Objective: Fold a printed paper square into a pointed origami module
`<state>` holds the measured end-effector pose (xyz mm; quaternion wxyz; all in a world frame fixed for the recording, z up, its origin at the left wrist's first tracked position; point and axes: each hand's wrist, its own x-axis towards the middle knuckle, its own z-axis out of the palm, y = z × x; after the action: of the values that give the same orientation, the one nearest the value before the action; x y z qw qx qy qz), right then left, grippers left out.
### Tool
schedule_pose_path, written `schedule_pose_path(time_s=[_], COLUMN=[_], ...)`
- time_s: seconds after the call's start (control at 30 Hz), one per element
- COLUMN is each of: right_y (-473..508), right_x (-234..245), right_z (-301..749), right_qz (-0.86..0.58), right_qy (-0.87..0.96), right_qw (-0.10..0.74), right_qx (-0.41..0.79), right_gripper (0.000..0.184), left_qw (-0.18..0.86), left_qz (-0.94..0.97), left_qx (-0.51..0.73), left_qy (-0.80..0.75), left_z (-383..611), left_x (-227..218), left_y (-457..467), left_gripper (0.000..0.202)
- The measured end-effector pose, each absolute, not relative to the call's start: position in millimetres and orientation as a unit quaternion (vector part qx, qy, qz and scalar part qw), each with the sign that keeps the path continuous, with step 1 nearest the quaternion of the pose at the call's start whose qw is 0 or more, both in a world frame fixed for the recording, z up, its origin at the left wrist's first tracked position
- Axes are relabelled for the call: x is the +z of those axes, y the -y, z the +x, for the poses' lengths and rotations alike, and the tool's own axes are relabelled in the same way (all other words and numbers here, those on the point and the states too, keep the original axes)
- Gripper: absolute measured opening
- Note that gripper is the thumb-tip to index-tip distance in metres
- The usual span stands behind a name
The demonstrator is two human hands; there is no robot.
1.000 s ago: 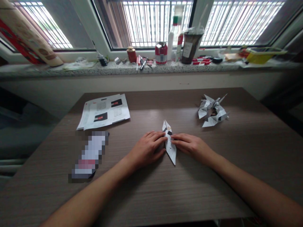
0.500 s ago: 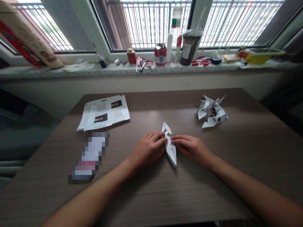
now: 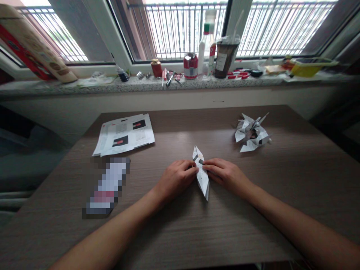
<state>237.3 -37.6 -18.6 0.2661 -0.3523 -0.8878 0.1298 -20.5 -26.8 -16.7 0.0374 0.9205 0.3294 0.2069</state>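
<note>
A long, narrow piece of folded paper (image 3: 202,177), printed white with dark patches and pointed at both ends, is held just in front of me over the table. My left hand (image 3: 177,175) grips its left edge, thumb on top and fingers curled beside it. From the other side, my right hand (image 3: 225,172) pinches the right edge near the middle. Parts of the fingertips are hidden behind the paper. Farther back on the right lies a cluster of folded paper pieces (image 3: 260,138) with pointed tips.
Printed sheets (image 3: 126,132) lie at the table's back left, with a blurred-out phone-like object (image 3: 108,185) nearer me. Along the windowsill (image 3: 98,88) stand a red-and-silver can (image 3: 191,66), a bottle (image 3: 203,52), a dark cup (image 3: 224,58) with a straw and a yellow basket (image 3: 305,70).
The folded paper has tilted slightly between my fingers, its near tip shifting a little toward me. Both hands keep their hold in nearly the same place.
</note>
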Motion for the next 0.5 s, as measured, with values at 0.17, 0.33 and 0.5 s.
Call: schedule_pose_path(time_s=[0.17,0.33,0.5], right_y=[36.4,37.1,35.5], right_x=[-18.7,-20.1,-20.4], right_z=[236.6,235.7,233.2], right_qz=[-0.356,-0.373,-0.39], right_qy=[0.892,0.879,0.853], right_qw=[0.255,0.269,0.305], right_qx=[0.115,0.127,0.163], right_gripper=[0.025,0.022,0.017], left_qw=[0.054,0.059,0.064], left_qz=[0.921,0.918,0.914], left_qx=[0.2,0.193,0.195], left_qy=[-0.331,-0.342,-0.351], left_z=[-19.9,-16.6,-14.2], left_x=[-15.6,-14.7,-13.5], left_y=[27.1,25.4,21.4], left_gripper=[0.016,0.015,0.011])
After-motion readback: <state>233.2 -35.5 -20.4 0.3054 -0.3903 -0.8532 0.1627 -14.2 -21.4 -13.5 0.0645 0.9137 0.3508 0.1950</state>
